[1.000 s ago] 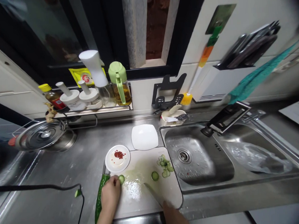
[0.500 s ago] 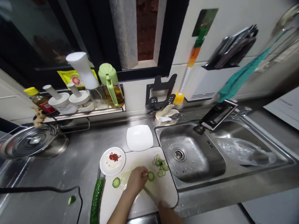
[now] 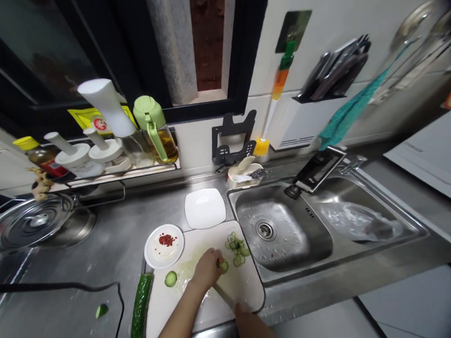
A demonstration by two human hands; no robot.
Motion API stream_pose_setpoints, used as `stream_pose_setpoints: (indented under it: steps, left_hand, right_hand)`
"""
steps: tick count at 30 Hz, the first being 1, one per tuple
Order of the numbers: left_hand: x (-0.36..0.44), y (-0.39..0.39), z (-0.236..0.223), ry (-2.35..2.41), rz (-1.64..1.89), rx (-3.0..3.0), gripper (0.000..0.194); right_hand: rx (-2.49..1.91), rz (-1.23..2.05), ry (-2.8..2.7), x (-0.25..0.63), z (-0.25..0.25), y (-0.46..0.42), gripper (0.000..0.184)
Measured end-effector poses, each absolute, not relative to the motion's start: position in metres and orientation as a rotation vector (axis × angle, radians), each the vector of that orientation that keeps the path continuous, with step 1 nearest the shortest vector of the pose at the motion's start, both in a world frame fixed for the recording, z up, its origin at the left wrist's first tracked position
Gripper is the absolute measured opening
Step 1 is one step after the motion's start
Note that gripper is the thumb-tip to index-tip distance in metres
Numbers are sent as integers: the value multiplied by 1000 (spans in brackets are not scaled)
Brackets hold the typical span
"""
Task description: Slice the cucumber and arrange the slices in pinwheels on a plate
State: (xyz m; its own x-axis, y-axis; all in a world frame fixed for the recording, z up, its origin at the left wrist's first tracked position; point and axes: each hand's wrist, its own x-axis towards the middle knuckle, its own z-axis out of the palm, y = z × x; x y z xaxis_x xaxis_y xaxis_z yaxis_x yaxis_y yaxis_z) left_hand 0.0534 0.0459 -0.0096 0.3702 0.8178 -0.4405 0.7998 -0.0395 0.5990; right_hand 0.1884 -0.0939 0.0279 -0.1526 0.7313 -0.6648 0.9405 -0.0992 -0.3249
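My left hand [image 3: 208, 268] is over the middle of the white cutting board [image 3: 203, 314], fingers closed in a pinch at the edge of a round cucumber slice [image 3: 224, 266]. Low on the board, my right hand [image 3: 242, 314] grips a knife [image 3: 224, 296], its blade pointing up and left beneath the left hand. Thin cucumber slices [image 3: 237, 249] lie heaped near the board's right edge. A single cucumber piece [image 3: 171, 279] rests at the left. Along the board's left side lies a long green cucumber [image 3: 141, 314].
A small plate of red bits [image 3: 164, 259] overlaps the board's upper left corner; a white square plate [image 3: 205, 209] sits behind it. The steel sink [image 3: 289, 236] borders the right side. A cucumber end [image 3: 101, 310] and a black cable [image 3: 65, 285] lie on the left counter.
My left hand has moved right from the cucumber piece at the board's left to the slice near the middle. The knife stays in my right hand. The whole view has shifted slightly.
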Motion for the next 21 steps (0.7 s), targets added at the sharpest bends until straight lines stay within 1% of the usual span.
stream_pose_setpoints:
  steps: [3, 5, 9, 16, 21]
  left_hand:
    - [54, 44, -11, 1418, 24, 1815, 17]
    - [53, 44, -11, 1425, 27, 1809, 19]
    - [53, 43, -11, 1420, 38, 1791, 21]
    - [52, 44, -10, 1448, 85, 1754, 20]
    - [49, 42, -5, 1426, 137, 1702, 18]
  right_hand:
    - [1883, -1082, 1974, 188, 41, -94, 32]
    - [1910, -1065, 1999, 188, 48, -95, 32]
    - [1937, -1037, 1987, 187, 52, -95, 32]
    - [1872, -1083, 1894, 187, 33, -92, 32]
    - [1840, -1093, 1846, 189, 21, -92, 36]
